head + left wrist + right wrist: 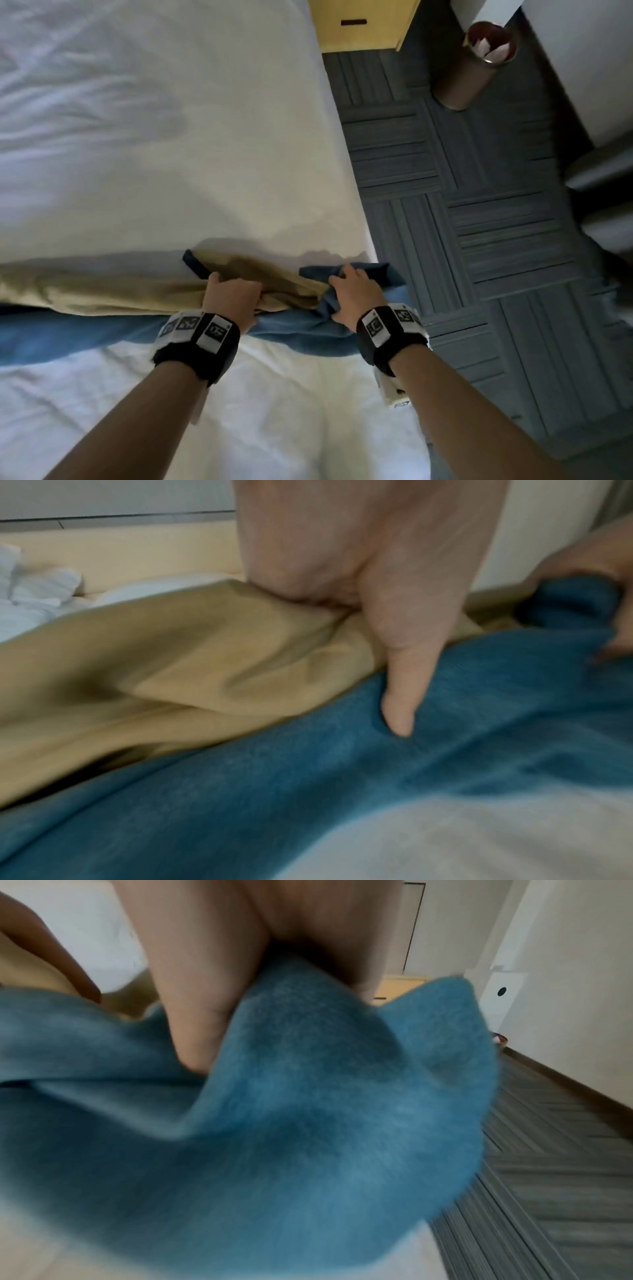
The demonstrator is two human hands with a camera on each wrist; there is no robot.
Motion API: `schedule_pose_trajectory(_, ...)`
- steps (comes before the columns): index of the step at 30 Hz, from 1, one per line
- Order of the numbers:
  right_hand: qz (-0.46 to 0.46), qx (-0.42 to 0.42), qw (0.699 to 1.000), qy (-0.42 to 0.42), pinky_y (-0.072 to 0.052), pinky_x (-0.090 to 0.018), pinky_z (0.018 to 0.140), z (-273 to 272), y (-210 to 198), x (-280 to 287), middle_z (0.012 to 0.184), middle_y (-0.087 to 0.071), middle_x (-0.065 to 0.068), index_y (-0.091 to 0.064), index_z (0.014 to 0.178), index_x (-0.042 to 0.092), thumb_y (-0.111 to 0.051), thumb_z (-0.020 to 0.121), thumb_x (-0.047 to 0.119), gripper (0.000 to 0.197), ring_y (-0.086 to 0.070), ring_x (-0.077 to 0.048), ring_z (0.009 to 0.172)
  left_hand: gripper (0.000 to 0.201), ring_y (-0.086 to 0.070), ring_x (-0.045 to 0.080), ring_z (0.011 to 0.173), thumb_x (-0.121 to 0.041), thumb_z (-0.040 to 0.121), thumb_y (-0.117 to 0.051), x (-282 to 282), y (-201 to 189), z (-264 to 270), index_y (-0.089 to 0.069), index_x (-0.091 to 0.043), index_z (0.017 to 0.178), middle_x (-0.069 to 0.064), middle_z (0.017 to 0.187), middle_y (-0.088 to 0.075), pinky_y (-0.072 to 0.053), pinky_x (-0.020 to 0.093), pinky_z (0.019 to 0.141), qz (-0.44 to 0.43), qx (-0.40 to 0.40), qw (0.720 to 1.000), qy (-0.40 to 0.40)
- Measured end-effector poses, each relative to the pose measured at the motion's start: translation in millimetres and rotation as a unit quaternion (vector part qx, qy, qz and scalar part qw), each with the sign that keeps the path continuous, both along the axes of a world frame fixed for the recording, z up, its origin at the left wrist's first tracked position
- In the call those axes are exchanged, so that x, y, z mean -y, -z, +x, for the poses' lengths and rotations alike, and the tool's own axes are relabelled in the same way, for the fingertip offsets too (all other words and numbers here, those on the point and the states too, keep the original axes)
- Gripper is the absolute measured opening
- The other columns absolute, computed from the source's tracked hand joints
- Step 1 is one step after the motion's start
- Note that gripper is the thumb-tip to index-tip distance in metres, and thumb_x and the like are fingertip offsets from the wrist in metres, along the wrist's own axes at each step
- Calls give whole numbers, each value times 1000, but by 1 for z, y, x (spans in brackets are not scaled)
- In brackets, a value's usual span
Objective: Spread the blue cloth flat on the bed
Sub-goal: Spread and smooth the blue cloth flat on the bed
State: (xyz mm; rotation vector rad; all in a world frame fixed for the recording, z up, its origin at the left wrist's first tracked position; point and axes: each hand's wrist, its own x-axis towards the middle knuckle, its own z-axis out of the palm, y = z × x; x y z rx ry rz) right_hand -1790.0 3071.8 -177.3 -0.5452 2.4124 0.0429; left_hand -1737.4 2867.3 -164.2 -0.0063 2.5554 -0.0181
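Observation:
The blue cloth lies bunched in a long band across the white bed, its tan underside turned up along the far edge. My left hand grips a fold of the tan side near the middle of the band. In the left wrist view the thumb presses into the blue cloth while the fingers bunch the tan side. My right hand grips the cloth's end at the bed's right edge. In the right wrist view the blue cloth is bunched under the fingers.
Grey patterned carpet runs along the bed's right side. A round bin stands on it at the back, beside a yellow wooden cabinet. White furniture fills the far right. The bed sheet lies wrinkled near me.

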Motion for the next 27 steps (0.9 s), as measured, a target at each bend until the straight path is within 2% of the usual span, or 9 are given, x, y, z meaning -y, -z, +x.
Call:
schedule_pose_trajectory(4,-133,-144,980,-40,-39,-39,77,-36,-51,-13,112,-52,-9,-50,110,16,-67,74,22,41,-54,-31,100,34,-66,27,91,-21,80,-60,-4,-31,-15,-58,-27,113,3,93,-72,-36,39,92,49,-152,984,-74)
schedule_pose_trajectory(8,-206,-370,906,-16,-46,-40,70,-59,-75,-23,92,-60,-17,-61,94,11,-72,62,10,34,-59,-34,80,42,-60,33,88,-19,68,-71,-2,-53,-36,-60,-19,109,9,90,-66,-34,47,90,72,-262,957,-98)
schedule_pose_trajectory(10,-145,-323,932,69,-47,-46,78,-57,-66,-44,105,-59,-20,-58,106,10,-65,72,8,35,-58,-37,95,38,-57,33,95,-23,72,-70,-6,-56,-38,-61,-21,109,9,97,-64,-31,52,97,70,-264,958,-85)
schedule_pose_trajectory(12,8,-133,978,160,-43,-49,94,-46,-46,-80,127,-49,-16,-46,125,12,-55,84,13,43,-48,-35,117,26,-55,30,104,-25,82,-60,-12,-51,-33,-66,-23,106,8,104,-64,-25,52,105,64,-245,964,-77)
schedule_pose_trajectory(15,134,29,963,231,-44,-45,100,-24,-25,-117,134,-48,-11,-46,126,14,-56,87,23,42,-46,-30,124,24,-49,25,116,-23,88,-52,-23,-33,-24,-65,-27,106,3,117,-58,-18,49,112,51,-183,979,-78)
schedule_pose_trajectory(19,-52,-47,974,214,-35,-43,107,-15,-14,-105,145,-32,-11,-27,141,15,-63,83,28,69,-32,-29,133,40,-39,23,126,-24,86,-53,-32,-12,-13,-50,-27,125,0,134,-46,-22,49,111,50,-130,984,-108)
schedule_pose_trajectory(22,-227,-60,951,203,-35,-40,110,-22,-12,-70,150,-24,-8,-17,146,15,-73,75,23,90,-27,-26,136,58,-35,25,131,-21,81,-59,-27,-3,-10,-39,-24,135,3,144,-36,-26,47,109,75,-109,982,-134)
schedule_pose_trajectory(25,-243,-53,957,147,-38,-38,108,-33,-3,-29,154,-17,-4,-5,148,24,-76,72,22,104,-25,-24,138,67,-37,28,130,-16,79,-59,-13,2,-11,-33,-25,140,6,151,-25,-35,43,104,83,-113,977,-162)
schedule_pose_trajectory(27,-205,-62,972,100,-35,-44,110,-42,7,-6,155,-13,-3,0,147,28,-76,70,26,108,-18,-27,142,68,-33,29,134,-12,78,-58,-1,4,-12,-33,-23,140,7,155,-19,-30,44,108,69,-143,970,-184)
